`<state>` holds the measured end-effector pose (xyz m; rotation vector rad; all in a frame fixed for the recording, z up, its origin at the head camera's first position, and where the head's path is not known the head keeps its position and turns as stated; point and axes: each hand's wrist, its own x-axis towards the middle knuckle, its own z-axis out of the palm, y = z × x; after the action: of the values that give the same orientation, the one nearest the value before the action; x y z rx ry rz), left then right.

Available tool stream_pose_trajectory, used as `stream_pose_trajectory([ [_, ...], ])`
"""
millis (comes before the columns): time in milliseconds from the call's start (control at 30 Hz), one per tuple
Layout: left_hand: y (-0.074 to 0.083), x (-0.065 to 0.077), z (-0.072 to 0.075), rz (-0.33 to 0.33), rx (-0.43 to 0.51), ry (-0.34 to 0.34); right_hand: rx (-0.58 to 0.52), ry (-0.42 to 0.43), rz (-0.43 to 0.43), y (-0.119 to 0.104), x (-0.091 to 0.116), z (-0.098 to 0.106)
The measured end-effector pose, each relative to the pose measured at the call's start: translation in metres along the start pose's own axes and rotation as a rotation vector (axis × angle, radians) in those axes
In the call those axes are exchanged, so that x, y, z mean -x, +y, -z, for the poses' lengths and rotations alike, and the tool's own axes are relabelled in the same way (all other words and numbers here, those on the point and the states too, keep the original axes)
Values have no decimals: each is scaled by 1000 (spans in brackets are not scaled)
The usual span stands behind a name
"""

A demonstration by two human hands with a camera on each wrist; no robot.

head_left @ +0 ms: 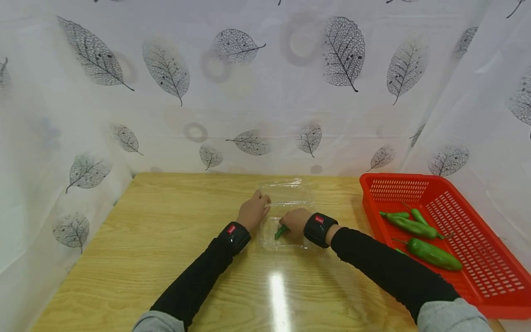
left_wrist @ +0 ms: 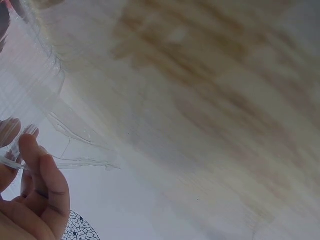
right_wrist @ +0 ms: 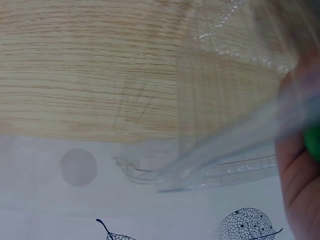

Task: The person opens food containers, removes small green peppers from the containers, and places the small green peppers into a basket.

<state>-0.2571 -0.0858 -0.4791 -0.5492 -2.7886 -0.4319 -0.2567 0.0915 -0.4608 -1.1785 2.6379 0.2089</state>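
A clear plastic clamshell box (head_left: 265,243) lies on the wooden table in the head view, its lid (head_left: 288,192) folded back toward the wall. My left hand (head_left: 253,212) is at the box's left side; in the left wrist view its fingers (left_wrist: 50,177) pinch the thin plastic edge. Over the base of the box, my right hand (head_left: 296,222) grips a green pepper (head_left: 280,232), one end of which sticks out below the fingers. In the right wrist view only a bit of the pepper (right_wrist: 313,143) shows beside the hand, behind the blurred plastic.
To the right stands a red plastic basket (head_left: 493,302) with several green peppers (head_left: 433,254) in it. Behind the wooden table (head_left: 166,230) hangs a white sheet (head_left: 269,106) printed with leaves, also along both sides.
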Motion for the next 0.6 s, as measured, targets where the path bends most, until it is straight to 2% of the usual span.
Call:
stream_pose_trajectory([
  [433,1,-1,1,5,-1,-9,-24,27,-13,5,-2,3],
  [600,1,0,2,-5,5,2,-35,71,-1,10,-3,7],
])
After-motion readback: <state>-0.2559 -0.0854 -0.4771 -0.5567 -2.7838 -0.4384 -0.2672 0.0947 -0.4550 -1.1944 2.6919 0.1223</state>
